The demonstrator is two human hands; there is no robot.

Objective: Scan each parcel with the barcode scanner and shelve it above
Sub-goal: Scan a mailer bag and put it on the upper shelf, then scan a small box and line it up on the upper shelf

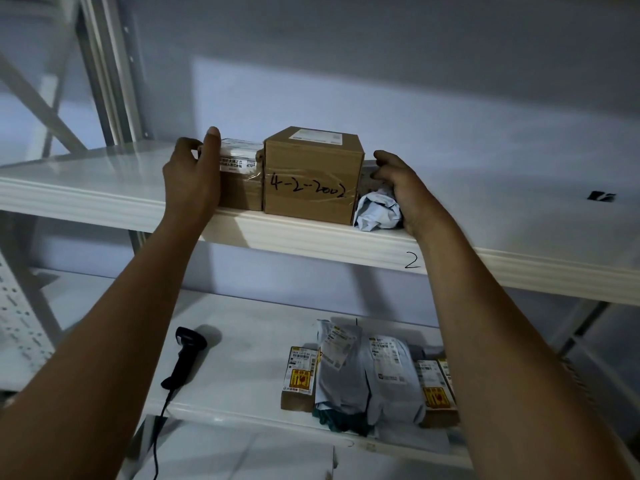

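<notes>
Upper shelf [104,188], front edge, three parcels side by side: small taped box [240,178], big carton [311,174] (pen-marked "4-2-2002"), crumpled grey mailer [375,211].

Left hand [194,171]: thumb up over the small taped box's top, fingers curled round its left end.

Right hand [401,188]: fingers curled onto the crumpled grey mailer from the right.

Lower shelf [249,341]: barcode scanner [187,355] lying loose at left, cable trailing off the edge; waiting parcels [370,372] bunched at right, well apart from it.
</notes>
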